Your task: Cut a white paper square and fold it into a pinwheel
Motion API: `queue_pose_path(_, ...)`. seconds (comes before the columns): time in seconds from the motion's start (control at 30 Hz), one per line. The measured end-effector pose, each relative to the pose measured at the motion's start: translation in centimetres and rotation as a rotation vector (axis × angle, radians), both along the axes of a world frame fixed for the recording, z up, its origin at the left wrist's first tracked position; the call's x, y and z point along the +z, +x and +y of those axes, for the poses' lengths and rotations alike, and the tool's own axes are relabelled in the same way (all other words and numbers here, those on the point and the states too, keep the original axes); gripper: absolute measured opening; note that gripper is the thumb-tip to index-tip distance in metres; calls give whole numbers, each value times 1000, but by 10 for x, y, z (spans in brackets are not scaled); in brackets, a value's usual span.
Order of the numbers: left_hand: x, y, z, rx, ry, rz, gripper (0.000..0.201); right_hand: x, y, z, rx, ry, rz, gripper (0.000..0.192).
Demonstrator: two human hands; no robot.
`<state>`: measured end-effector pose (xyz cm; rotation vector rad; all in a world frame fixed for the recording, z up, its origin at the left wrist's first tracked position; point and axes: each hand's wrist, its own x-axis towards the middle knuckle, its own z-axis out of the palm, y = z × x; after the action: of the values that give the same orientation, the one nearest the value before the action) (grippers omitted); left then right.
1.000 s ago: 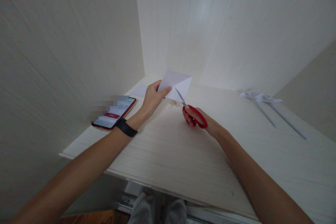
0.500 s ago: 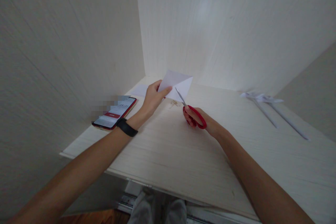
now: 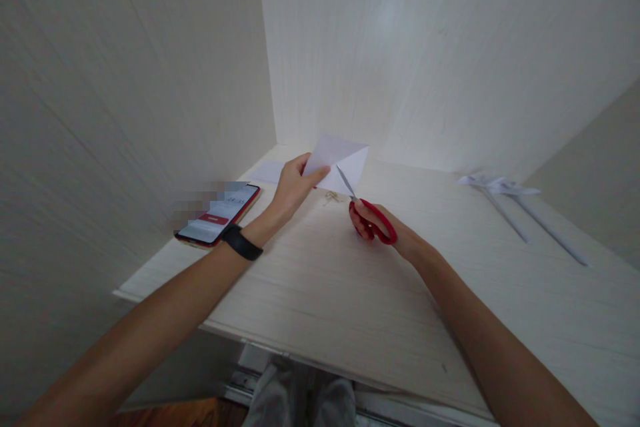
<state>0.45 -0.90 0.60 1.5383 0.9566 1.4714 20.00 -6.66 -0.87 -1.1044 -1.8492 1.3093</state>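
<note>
Scissors (image 3: pixel 386 219) are edging slightly rightward over the white square (image 3: pixel 341 152) since the earlier frame. Leftmost, a phone (image 3: pixel 227 215) is lying; beyond it, a flat sheet (image 3: pixel 265 172), seemingly uncut. Left hand (image 3: pixel 294 185) is pinching the square above the tabletop (image 3: pixel 300 273), its cutting apparently unfinished. Right hand (image 3: pixel 361 221) is curling round the scissors' handles. Far right, two paper-topped sticks (image 3: pixel 550 231) are lying, apparently finished.

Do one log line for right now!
left hand: holds paper | right hand: holds scissors | blade touching paper: unclear | phone: screen lit
</note>
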Motion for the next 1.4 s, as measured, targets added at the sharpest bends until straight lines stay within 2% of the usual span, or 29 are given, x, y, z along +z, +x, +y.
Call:
queue_pose_path(0.33, -3, -1, 4, -5, 4, -3, 25, 4, -2, -2, -7, 7, -2, 59)
queue_pose_path(1.17, -2, -1, 2, 3, 8, 12, 24, -7, 2, 4, 2, 35, -12, 55)
queue_pose_path(1.4, 1, 0, -2, -11, -4, 19, 25, -1, -1, 1, -7, 3, -2, 58)
